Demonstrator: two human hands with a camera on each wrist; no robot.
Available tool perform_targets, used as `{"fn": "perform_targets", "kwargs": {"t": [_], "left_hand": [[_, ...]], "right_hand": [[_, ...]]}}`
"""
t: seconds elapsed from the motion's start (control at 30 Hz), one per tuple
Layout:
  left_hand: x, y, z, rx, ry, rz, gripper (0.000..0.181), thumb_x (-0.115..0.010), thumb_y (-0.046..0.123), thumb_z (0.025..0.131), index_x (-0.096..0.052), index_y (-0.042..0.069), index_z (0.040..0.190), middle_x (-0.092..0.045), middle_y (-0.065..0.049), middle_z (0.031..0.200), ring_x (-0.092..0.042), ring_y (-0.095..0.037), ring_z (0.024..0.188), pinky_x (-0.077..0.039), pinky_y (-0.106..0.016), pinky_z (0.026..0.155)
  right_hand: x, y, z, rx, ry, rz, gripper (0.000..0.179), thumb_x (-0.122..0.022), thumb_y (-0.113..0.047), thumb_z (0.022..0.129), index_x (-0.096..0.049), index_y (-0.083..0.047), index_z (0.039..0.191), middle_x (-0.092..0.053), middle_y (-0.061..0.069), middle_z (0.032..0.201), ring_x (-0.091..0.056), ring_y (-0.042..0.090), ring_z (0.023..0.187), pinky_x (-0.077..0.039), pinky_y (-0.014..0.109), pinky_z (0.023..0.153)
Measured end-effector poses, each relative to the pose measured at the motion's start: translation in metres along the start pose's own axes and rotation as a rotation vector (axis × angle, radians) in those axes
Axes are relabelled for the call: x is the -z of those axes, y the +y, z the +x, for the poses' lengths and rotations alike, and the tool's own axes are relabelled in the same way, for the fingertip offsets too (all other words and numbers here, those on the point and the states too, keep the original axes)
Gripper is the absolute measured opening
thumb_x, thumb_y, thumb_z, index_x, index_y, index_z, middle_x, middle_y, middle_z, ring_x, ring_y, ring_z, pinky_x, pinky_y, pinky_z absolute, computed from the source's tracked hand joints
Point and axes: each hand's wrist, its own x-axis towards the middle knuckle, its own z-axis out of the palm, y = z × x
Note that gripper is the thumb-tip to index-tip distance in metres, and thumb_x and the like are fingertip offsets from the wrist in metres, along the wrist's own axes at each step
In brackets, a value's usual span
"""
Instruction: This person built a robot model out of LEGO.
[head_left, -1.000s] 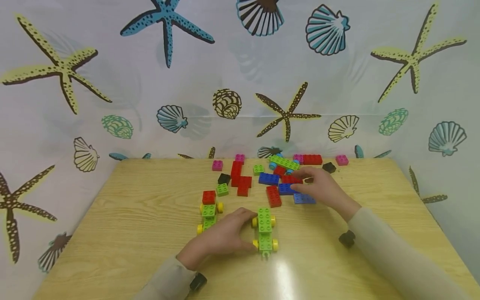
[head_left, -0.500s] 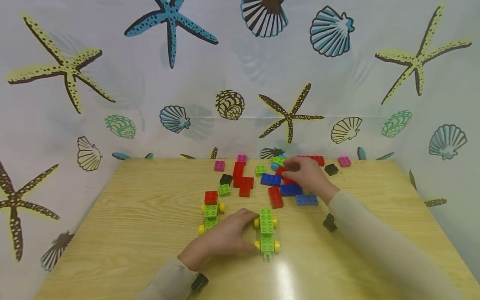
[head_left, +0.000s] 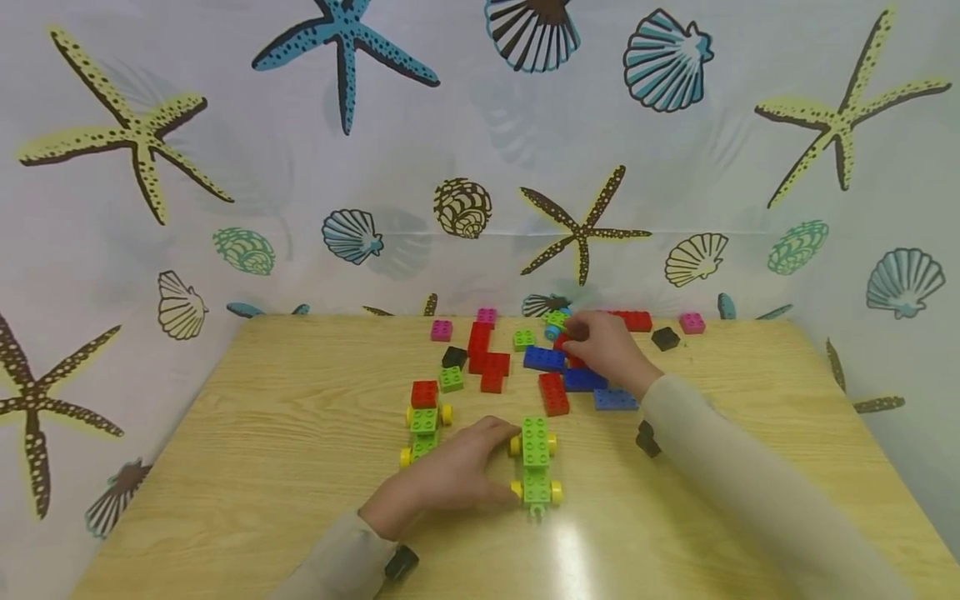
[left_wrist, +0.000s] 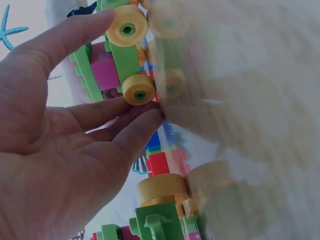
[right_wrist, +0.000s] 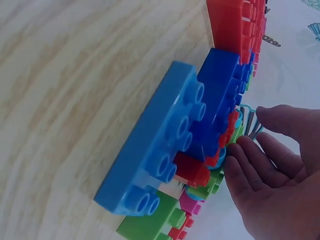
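My left hand (head_left: pixel 461 471) holds a green toy-brick car (head_left: pixel 535 446) by its left side. In the left wrist view the thumb lies at one yellow wheel (left_wrist: pixel 128 26) and the fingers at another yellow wheel (left_wrist: pixel 139 89); a magenta brick (left_wrist: pixel 104 69) sits between its green parts. At the back, my right hand (head_left: pixel 613 346) reaches over a green wheeled base (head_left: pixel 557 319) with light-blue wheels, covering much of it. The right wrist view shows thumb and fingers apart, fingertips right at the base. Beside the left wrist stands a second green car (head_left: pixel 423 425) with a red brick (head_left: pixel 424 393).
A dark blue brick (head_left: pixel 544 358), a lighter blue brick (head_left: pixel 616 399) and a red brick (head_left: pixel 553 393) lie near my right hand. Several red, magenta, green and black pieces spread along the back of the wooden table (head_left: pixel 300 400). A patterned curtain (head_left: pixel 405 275) hangs behind.
My right hand has moved left and back from above the blue bricks to the green wheeled base. My left hand stays at the car. The head view has shifted slightly.
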Motion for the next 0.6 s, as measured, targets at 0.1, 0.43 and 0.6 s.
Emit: {"fn": "perform_targets", "kwargs": {"t": [0.1,0.43,0.6], "left_hand": [[-0.0001,-0.0002,-0.0001,-0.001,0.001,0.003,0.092,-0.094,0.036,0.089,-0.052,0.008,0.166,-0.056,-0.009,0.165,-0.056,-0.033,0.153,-0.044,-0.057,0.132],[-0.0001,-0.0006,-0.0003,-0.007,0.000,0.006,0.092,-0.094,0.036,0.090,-0.052,0.008,0.166,-0.056,-0.009,0.165,-0.055,-0.033,0.153,-0.044,-0.057,0.132],[-0.0001,-0.0006,-0.0004,-0.012,0.003,0.011,0.092,-0.095,0.037,0.089,-0.052,0.007,0.165,-0.056,-0.010,0.165,-0.056,-0.033,0.153,-0.045,-0.057,0.132]], "right_hand": [[-0.0018,0.0000,0.0007,0.005,-0.008,-0.018,0.039,-0.072,-0.014,0.109,-0.069,0.000,0.145,-0.075,0.020,0.142,-0.071,0.038,0.133,-0.058,0.054,0.120],[-0.0068,-0.0001,-0.0011,0.038,-0.043,-0.018,0.033,-0.070,-0.012,0.109,-0.073,-0.003,0.140,-0.078,0.017,0.135,-0.076,0.032,0.111,-0.064,0.051,0.108],[-0.0097,-0.0009,-0.0028,0.053,-0.040,-0.016,0.034,-0.068,-0.012,0.109,-0.074,-0.004,0.141,-0.075,0.018,0.141,-0.073,0.034,0.122,-0.062,0.053,0.113]]}}
